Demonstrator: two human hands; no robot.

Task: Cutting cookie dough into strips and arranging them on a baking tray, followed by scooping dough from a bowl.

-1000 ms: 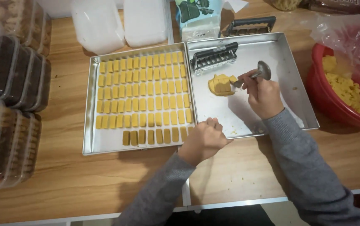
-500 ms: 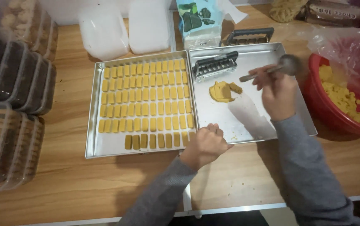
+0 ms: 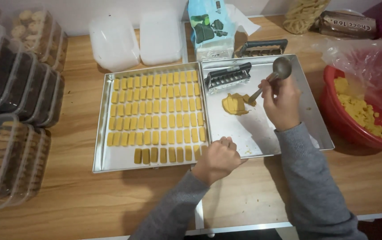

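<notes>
Just spoon [image 3: 276, 74] in right hand [image 3: 281, 103]

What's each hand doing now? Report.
Left hand: closed, resting on the trays' front edge.
Right hand: closed on the spoon.

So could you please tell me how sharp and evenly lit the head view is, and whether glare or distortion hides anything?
Head view: even indoor light; the dough bars on the left tray are crisp. The right hand holding the metal spoon is sharp, casting a soft shadow on the right tray. Mild sheen on the red bowl's plastic bag; the stacked containers bow at the left edge.
</notes>
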